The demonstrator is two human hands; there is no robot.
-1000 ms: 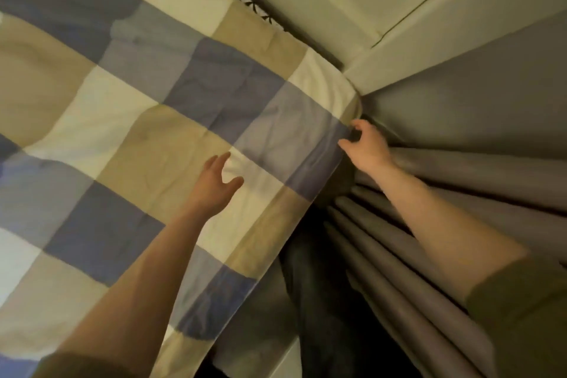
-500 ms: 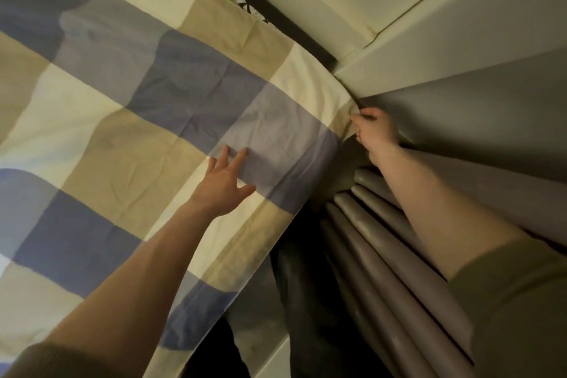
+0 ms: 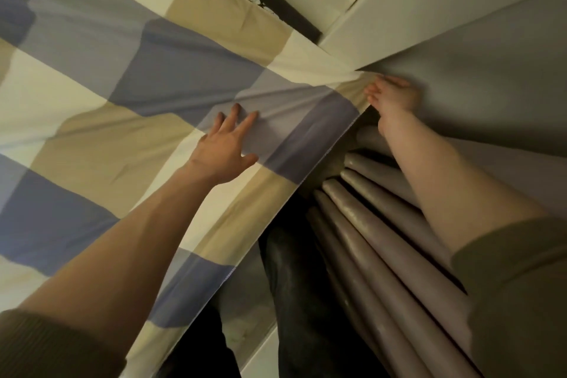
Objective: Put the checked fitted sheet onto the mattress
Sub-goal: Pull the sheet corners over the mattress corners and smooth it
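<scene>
A: Nearest, the hem of the checked fitted sheet (image 3: pixel 122 101) is seen hanging loose beside dark trousers (image 3: pixel 306 285); nothing is tucked there. Hands?

B: Left hand (image 3: pixel 225 150): fingers spread, palm laid flat on a grey-blue square, the cloth pinned. Right hand (image 3: pixel 391 95), farther off: the sheet's corner is pinched close against the grey wall (image 3: pixel 491 55), above the pleated curtain (image 3: pixel 383 239). Creases are drawn from the flat hand toward that pinch.

A: Step judged: the far corner is to be hooked over the mattress. How is it best done?

B: The top should be held down by the flat hand while the corner is drawn down and under, not sideways. Slack should be fed toward the corner so the seam is not strained.

A: Hidden?

B: The mattress is covered; its corner is not seen. The right fingertips are blurred, so the grip is inferred from the creases. No elastic can be made out. A dark rail (image 3: pixel 294 18) is noted beyond the far edge; what it belongs to cannot be told.
</scene>
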